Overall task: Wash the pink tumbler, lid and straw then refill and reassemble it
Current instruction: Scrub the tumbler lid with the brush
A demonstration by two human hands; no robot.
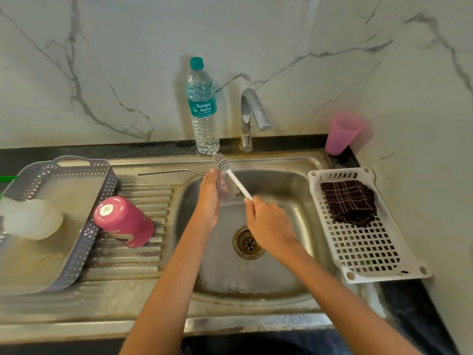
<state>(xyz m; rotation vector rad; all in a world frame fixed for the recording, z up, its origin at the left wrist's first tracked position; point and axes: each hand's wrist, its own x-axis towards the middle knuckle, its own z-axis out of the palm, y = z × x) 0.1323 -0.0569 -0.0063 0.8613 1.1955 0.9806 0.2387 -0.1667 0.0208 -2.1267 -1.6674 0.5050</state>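
Left hand (208,201) holds lid (222,187); bottle (203,108) reads "Suriya Aqua".

Front half of the sink (302,252) is wide open, loads of room around the drain (248,242). Back left is crowded: left hand (208,201) holding the lid (223,188), right hand (268,226) gripping the brush (234,178). Water bottle (204,108) and faucet (252,116) block the back edge. On the drainboard (143,262) the pink tumbler (124,221) sits just beside the grey basket (107,185); white rack (363,249) takes up the right side.
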